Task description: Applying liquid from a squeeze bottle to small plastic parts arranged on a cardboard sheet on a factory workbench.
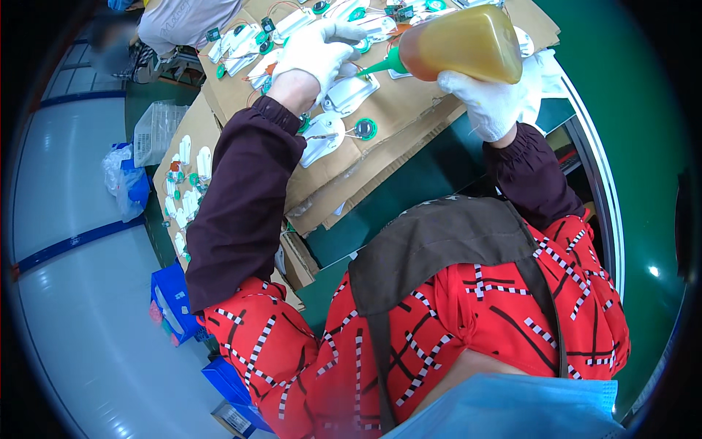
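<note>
My right hand [486,106], in a white knit glove, is closed around a squeeze bottle [464,44] of amber liquid. The bottle lies nearly level, and its green nozzle [380,66] points left. The nozzle tip is just above or at a white plastic housing [351,94] on the cardboard; contact cannot be made out. My left hand [314,55], gloved too, is right beside the tip with its fingers curled in. What those fingers pinch, if anything, is hidden. Nearer to me lies another white housing [322,139], with a small black-and-green round part [365,129] wired to it.
Several more white housings with wires and green parts [241,47] cover the far side of the cardboard sheet [395,132]. Others lie at its left [186,201]. A person in a light shirt [183,25] is at the far left. Blue bins [174,300] stand on the left floor.
</note>
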The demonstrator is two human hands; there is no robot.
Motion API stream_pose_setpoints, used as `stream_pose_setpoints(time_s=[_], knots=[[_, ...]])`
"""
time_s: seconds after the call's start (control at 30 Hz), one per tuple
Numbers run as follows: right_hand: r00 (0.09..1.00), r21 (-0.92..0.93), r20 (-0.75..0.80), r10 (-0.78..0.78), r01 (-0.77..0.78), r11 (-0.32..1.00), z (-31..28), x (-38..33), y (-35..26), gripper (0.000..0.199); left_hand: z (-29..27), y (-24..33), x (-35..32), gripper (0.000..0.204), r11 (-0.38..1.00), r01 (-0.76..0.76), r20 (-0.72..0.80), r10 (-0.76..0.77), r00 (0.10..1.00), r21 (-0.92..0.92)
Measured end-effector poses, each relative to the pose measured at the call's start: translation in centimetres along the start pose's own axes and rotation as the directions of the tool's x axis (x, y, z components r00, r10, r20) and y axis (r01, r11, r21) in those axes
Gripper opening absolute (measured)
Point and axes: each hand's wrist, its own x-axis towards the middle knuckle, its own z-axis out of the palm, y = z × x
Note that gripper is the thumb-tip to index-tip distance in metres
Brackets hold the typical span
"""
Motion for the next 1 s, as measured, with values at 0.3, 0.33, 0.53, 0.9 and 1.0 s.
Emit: stream_pose_setpoints(time_s=[0.3, 0.33, 0.53, 0.9, 1.0], knots=[[0.97, 0.124, -0.229, 0.076, -0.048, 0.991, -0.1, -0.3, 1.8, 0.039, -1.3, 0.6, -1.1, 0.025, 0.999, 0.025, 0.106, -0.021, 0.994, -0.038], [0.967, 0.138, -0.246, 0.073, -0.04, 0.99, 0.0, -0.3, 1.7, 0.04, -1.8, 0.9, -1.5, 0.024, 0.995, 0.038, 0.161, -0.023, 0.987, -0.092], [0.956, 0.186, -0.293, 0.025, 0.032, 0.982, 0.0, 0.1, 2.1, 0.042, -4.1, 3.3, -2.9, 0.019, 0.653, -0.234, 0.204, 0.123, 0.971, 0.721], [0.949, 0.124, -0.313, 0.033, 0.007, 0.992, 0.0, 0.7, 1.2, 0.037, 0.3, -0.1, -2.7, 0.047, 0.14, -0.2, 0.146, 0.321, 0.936, 0.97], [0.945, 0.189, -0.325, 0.025, 0.038, 0.981, 0.4, 1.0, 0.5, 0.038, 0.5, 0.1, -2.8, 0.048, 0.12, -0.179, 0.148, 0.235, 0.961, 0.976]])
